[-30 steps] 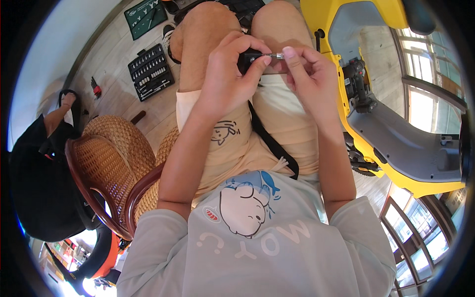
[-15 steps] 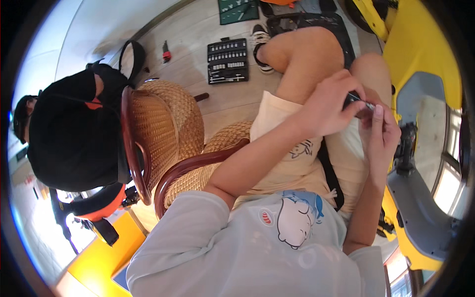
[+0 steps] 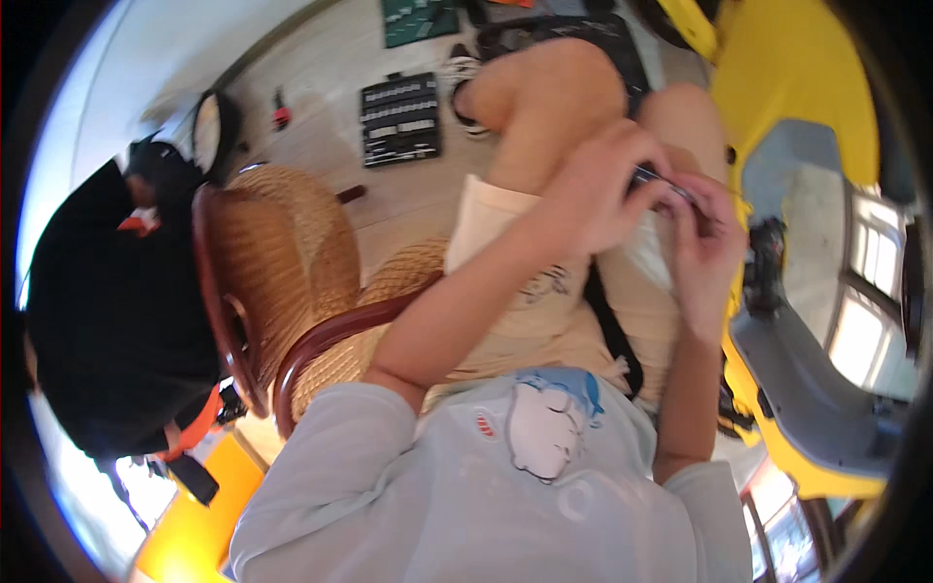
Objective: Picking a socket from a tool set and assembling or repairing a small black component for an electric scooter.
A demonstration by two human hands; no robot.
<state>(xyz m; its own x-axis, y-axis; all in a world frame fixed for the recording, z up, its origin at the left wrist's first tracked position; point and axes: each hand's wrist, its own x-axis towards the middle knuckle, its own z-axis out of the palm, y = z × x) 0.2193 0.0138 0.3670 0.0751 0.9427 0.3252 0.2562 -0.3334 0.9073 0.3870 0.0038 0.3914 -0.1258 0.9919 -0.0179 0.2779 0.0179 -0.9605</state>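
Observation:
Above my bare knees, my left hand (image 3: 604,189) is closed round a small dark tool with a black body (image 3: 642,177). A thin, silvery-looking part of it reaches across to my right hand (image 3: 708,238), whose fingers pinch that end. The fingers cover much of the tool, and blur hides its exact kind. The two hands nearly touch each other.
A socket set in a black case (image 3: 400,119) lies open on the floor, a green tool roll (image 3: 420,21) beyond it. Left stand a woven chair (image 3: 282,223) and a person in black (image 3: 117,301). A yellow-and-grey scooter (image 3: 797,223) is at my right.
The whole view has shifted, so the scene sits farther left. My hands stay together on the tool, with its thin part tilted slightly differently. The person in black leans lower.

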